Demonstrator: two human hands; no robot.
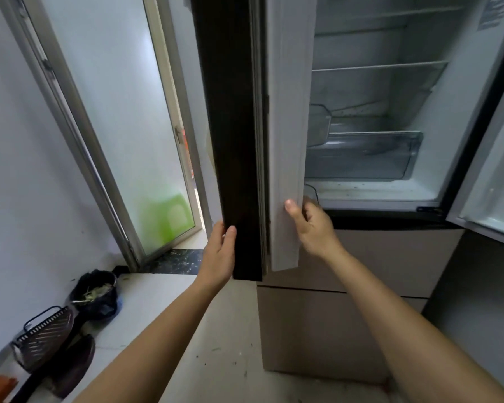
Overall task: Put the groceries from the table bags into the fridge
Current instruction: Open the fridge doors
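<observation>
While my left hand (218,251) and right hand (312,225) both clasp the near lower edge of the fridge door (236,141), the fridge (361,48) to the right stands open, shelves (378,66) bare; groceries and bags are out of view, so I judge loading not yet begun.

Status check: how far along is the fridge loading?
Done: the left door and right door stand open. In hand: the left hand and right hand grip the left door near its bottom. Left: the shelves and drawer look empty, and no groceries or bags are in view, so all loading remains.
</observation>
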